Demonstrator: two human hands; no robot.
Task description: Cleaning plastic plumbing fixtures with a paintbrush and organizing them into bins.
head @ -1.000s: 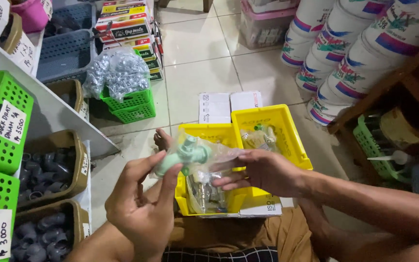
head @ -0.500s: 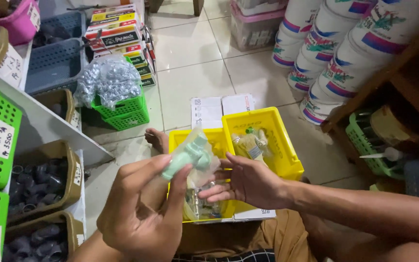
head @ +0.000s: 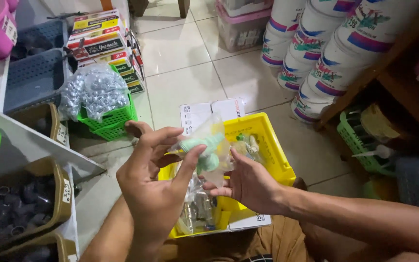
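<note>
A clear bag (head: 208, 148) with a green plastic part inside sits in the grip of both hands. The left hand (head: 153, 187) pinches its near side; the right hand (head: 248, 182) holds it from below. Under the grip waits a yellow bin (head: 267, 150) with more bagged parts. The bag is not put down yet.

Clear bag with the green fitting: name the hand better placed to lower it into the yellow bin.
Probably right. The right hand supports the clear bag from beneath, directly over the yellow bin; the left hand only pinches its near side.
</note>
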